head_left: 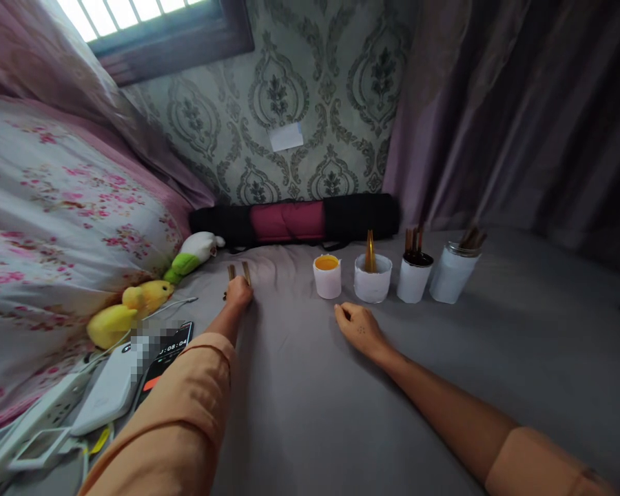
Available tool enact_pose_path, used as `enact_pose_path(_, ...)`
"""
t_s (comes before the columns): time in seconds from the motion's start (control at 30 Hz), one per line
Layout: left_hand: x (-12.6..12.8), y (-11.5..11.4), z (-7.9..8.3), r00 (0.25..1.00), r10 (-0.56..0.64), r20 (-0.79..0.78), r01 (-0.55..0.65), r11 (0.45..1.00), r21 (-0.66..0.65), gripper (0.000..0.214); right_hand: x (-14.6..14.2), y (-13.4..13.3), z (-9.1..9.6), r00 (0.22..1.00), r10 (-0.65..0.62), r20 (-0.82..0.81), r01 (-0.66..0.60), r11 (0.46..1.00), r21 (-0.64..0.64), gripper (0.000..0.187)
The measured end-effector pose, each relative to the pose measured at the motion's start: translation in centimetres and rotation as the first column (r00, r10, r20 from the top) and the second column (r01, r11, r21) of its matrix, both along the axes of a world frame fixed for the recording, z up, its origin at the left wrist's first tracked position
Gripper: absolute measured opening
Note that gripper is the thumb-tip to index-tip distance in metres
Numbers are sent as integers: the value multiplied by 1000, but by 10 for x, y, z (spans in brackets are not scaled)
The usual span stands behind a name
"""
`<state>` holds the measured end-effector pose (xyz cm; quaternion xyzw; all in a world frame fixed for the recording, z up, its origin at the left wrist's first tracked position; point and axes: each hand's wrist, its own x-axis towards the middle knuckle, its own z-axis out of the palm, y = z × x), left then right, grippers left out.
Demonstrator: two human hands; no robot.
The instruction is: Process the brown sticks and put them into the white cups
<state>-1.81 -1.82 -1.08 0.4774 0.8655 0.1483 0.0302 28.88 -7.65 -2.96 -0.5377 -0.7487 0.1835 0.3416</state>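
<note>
My left hand [239,292] is closed around several brown chopsticks [246,273]. Their ends stick out past the fingers, in two groups set apart. On the right, my right hand [360,328] hovers low over the sheet with its fingers curled in, and nothing shows in it. Just beyond it stands a white-wrapped cup [328,281] with an orange inside. Beside that, a wider white cup [373,286] holds gold chopsticks [370,252]. A third white cup [414,282] has dark reddish sticks, and a white jar [452,277] holds brown wooden sticks [472,238].
A black and maroon rolled bag [288,220] lies along the patterned wall. Plush toys [111,326], a phone [178,344], a white power bank [106,389] and a power strip [46,406] with cables line the left side. Curtains [444,124] hang at right.
</note>
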Motion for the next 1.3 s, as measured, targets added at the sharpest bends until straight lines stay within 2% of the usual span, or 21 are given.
enact_pose_path(0.83, -2, 2, -1, 999, 34, -8, -34, 999, -3, 25, 0, 1, -3, 1000, 11, 10, -11, 1000, 30, 36)
enact_pose_path(1.3, 4, -3, 7, 998, 50, 26, -50, 999, -14, 27, 0, 1, -1, 1000, 6, 18, -6, 1000, 19, 37)
